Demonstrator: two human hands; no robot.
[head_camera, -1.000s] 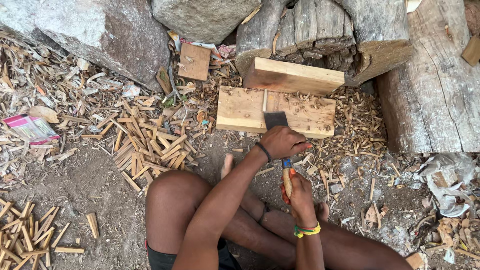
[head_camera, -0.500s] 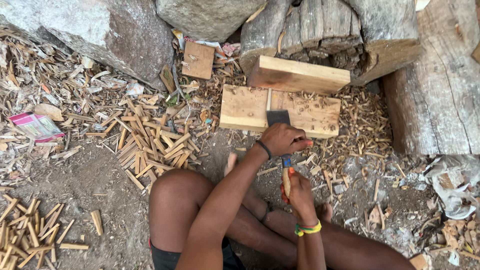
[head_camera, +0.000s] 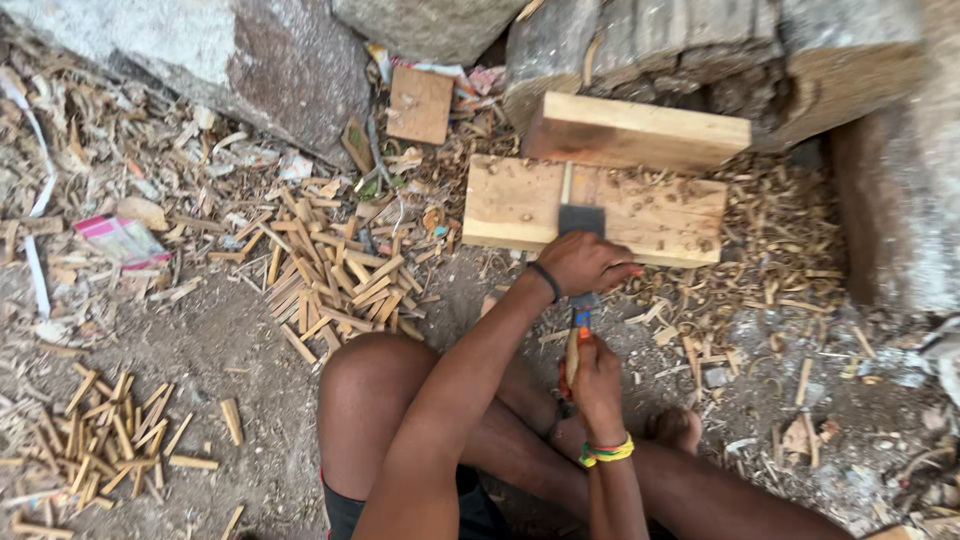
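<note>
A person sitting on the ground is clenching the right hand (head_camera: 597, 385) around a cleaver's wooden handle (head_camera: 573, 352), while the left hand (head_camera: 583, 264) is pressing down over the dark blade (head_camera: 581, 219), lying on a pale wooden block (head_camera: 500, 205) amid shavings.

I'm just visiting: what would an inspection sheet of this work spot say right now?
Surface: bare dirt ground, strewn with shavings.
Job's things: flat wooden block; thin stick upright on it; wide blade tool.
Clutter: cut sticks, second pile, pink packet.
Grips: left hand on the blade's top; right hand around the handle.
Cables: nothing seen.
Surroundings: rocks, logs.
</note>
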